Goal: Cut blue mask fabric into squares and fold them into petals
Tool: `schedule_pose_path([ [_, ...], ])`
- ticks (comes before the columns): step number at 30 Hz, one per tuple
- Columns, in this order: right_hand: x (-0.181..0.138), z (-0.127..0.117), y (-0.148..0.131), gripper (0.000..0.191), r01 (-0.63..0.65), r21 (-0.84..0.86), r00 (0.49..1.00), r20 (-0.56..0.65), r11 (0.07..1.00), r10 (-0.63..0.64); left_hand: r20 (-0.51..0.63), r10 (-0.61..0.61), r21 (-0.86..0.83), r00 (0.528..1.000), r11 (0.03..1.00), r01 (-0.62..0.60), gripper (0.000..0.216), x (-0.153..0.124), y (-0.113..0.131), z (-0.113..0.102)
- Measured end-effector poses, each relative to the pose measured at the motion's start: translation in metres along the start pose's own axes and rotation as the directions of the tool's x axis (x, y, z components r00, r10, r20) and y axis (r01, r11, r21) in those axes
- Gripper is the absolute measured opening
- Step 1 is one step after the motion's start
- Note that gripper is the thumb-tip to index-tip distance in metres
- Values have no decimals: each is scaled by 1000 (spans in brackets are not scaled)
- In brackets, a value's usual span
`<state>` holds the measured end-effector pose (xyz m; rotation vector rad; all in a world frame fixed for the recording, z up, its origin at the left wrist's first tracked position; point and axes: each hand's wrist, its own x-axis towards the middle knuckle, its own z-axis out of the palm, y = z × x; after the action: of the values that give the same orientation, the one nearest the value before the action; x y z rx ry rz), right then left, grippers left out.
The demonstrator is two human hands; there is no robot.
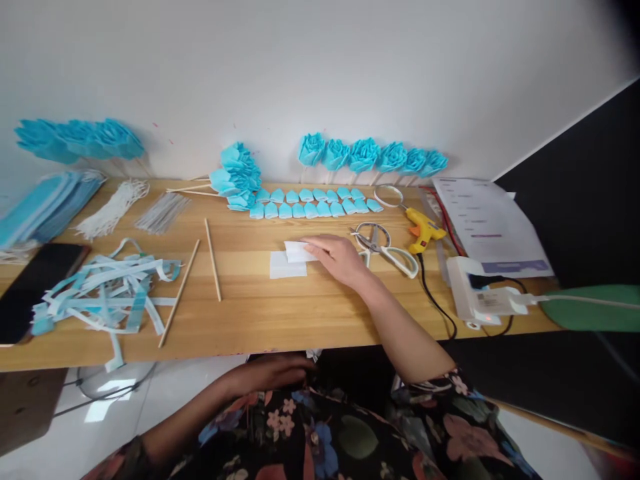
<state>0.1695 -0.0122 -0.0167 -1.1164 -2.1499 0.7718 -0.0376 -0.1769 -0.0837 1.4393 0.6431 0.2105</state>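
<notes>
Roughly in the middle of the frame, the right hand lay palm down on the wooden table. Its fingers were stretched out and its fingertips rested on a small white piece, pressing rather than pinching it. That piece overlapped the upper right corner of a larger white sheet, which lay flat just to its left.

Both white pieces looked thin, light and limp, like paper or soft mask cloth. Most likely they would slide easily on the smooth wood and crease under a hard pinch. A free edge or corner on the left side, clear of the fingertips, seemed the best place to take hold.

The left hand sat low in the frame under the table edge, in shadow over a flowered garment. Whether its fingers were curled or loose could not be told.

Just to the right of the right hand lay scissors, with a yellow glue gun beyond them. A row of folded blue petals ran above the hand, and finished blue flowers leaned on the wall behind. Two thin sticks lay left of centre, beside a tangle of blue and white strips.
</notes>
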Motion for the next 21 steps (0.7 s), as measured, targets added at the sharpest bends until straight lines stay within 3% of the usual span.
schedule_pose_path([
  [4,3,-1,3,33,17,94,993,-116,995,-6,8,-82,-81,997,993,82,41,-37,30,-8],
  [7,4,0,4,32,-69,191,985,-145,979,97,-22,-1,-139,1000,990,-2,41,-63,67,-23],
  [9,4,1,3,31,-98,239,977,-164,966,140,-143,19,-122,989,992,-37,39,-67,87,-36],
  [10,4,1,2,30,-107,255,972,-176,961,155,-265,40,-68,963,996,-60,39,-64,95,-43],
  [12,4,0,-1,30,-117,266,965,-196,957,172,-553,110,55,826,994,-95,46,-48,104,-57],
  [14,4,-3,-7,31,-109,257,967,-197,960,163,-705,142,86,695,990,-114,56,-22,110,-70],
  [15,3,-5,-11,32,-97,249,971,-189,964,147,-726,149,82,672,988,-130,58,-9,112,-77],
  [16,3,-8,-16,33,-80,239,976,-177,968,125,-721,172,89,671,984,-156,60,3,115,-83],
  [18,2,-15,-24,34,-37,199,987,-147,979,68,-625,213,92,751,975,-200,60,22,120,-91],
  [19,2,-20,-28,34,-15,168,990,-133,986,38,-595,231,109,770,972,-207,57,27,122,-94],
  [21,1,-29,-34,33,19,112,993,-115,994,-6,-577,268,206,772,962,-180,51,28,123,-95],
])
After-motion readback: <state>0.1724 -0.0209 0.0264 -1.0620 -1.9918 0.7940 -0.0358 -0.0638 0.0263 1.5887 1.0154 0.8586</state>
